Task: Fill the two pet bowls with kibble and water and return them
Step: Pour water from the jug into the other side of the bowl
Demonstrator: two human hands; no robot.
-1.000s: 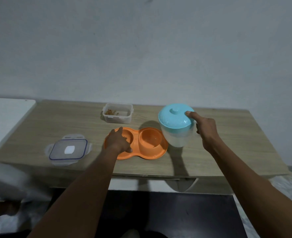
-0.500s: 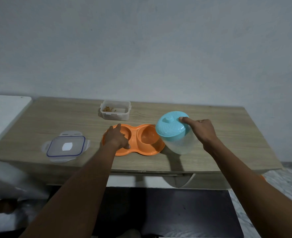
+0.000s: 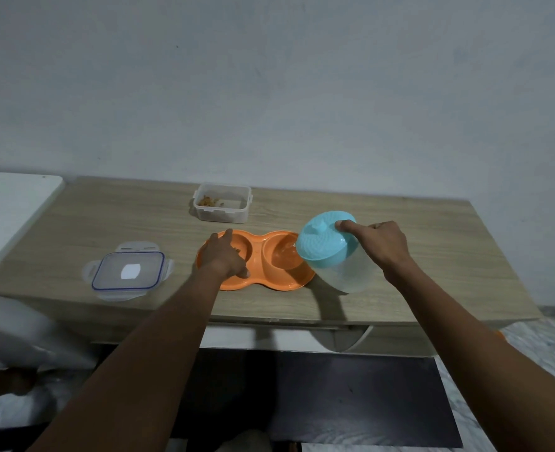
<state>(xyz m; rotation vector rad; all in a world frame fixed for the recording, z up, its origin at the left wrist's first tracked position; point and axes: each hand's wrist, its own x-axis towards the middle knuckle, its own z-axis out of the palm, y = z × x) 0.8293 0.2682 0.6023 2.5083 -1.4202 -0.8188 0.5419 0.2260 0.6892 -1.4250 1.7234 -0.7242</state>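
Pet bowls (image 3: pixel 256 261): joined orange double dish sitting mid-counter (image 3: pixel 432 256). Right hand (image 3: pixel 379 246), fingers wrapping blue-lidded pitcher (image 3: pixel 333 254), tilting it over right well. Left hand (image 3: pixel 224 259) pressing down on left well, fingers spread. Advice: be pouring slowly, keeping spout over well centre, thumb holding lid.

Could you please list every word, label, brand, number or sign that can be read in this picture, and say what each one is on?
None: no readable text anywhere in the head view.
Container lid: a plain white patch at its middle, with no writing to make out.
Pitcher, orange double bowl and kibble container: no label or print visible.
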